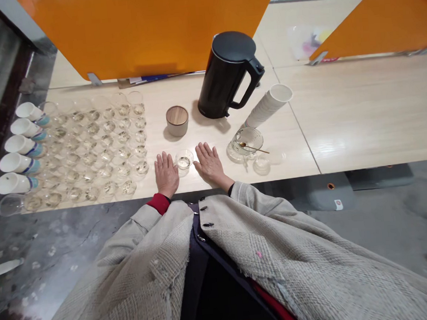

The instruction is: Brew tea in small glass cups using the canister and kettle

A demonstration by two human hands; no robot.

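My left hand [166,175] lies flat on the pale wooden table, palm down and fingers stretched out. To its right stands a small clear cup [184,160] with dark bits at its bottom. My right hand [209,163] rests flat on the cup's other side, fingers slightly spread. Neither hand holds anything; both are close beside the cup, and I cannot tell whether they touch it. Beyond them sits a round grey jar [177,123] with a wooden lid. Right of my right hand are a glass bowl [247,137] and a gold-coloured spoon [254,148] lying across it.
Rows of clear cups [87,155] with dark bits in them fill the table's left part, edged by several white paper cups [14,183]. A black electric kettle [221,75] and a leaning stack of paper cups [268,105] stand behind. An orange partition [151,31] borders the back.
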